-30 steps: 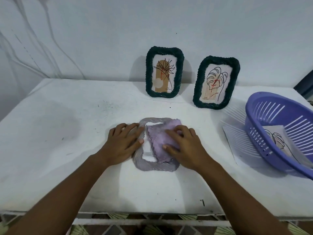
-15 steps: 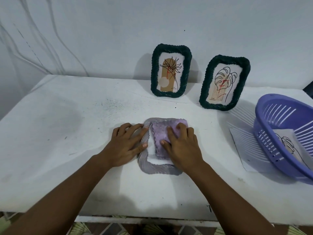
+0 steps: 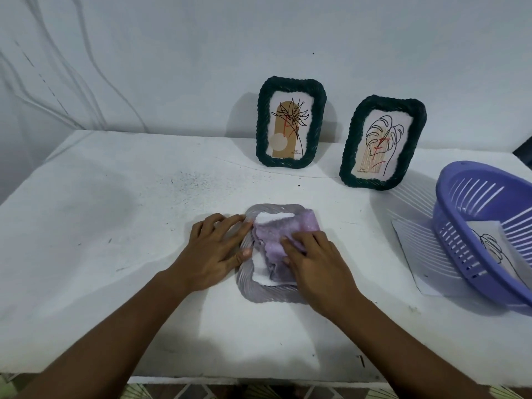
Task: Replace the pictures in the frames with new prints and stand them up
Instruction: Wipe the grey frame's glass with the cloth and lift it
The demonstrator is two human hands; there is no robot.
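White surface [image 3: 86, 226] against a pale wall: your left hand [image 3: 214, 251] lies flat, pinning the grey frame [image 3: 270, 293] face-down, so your right hand [image 3: 312, 262] can press the lilac backing [image 3: 273, 240] with flat fingers.

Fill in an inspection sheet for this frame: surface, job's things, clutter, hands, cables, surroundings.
Surface: white table, speckled with dark marks.
Job's things: grey frame lying flat near the front edge, lilac cloth on its white centre; two green frames with leaf prints standing at the back against the wall; loose print in the purple basket, white sheet under the basket.
Clutter: nothing seen.
Hands: left hand rests flat on the grey frame's left edge; right hand presses the cloth down.
Cables: nothing seen.
Surroundings: white wall with faint curved streaks; patterned floor below.
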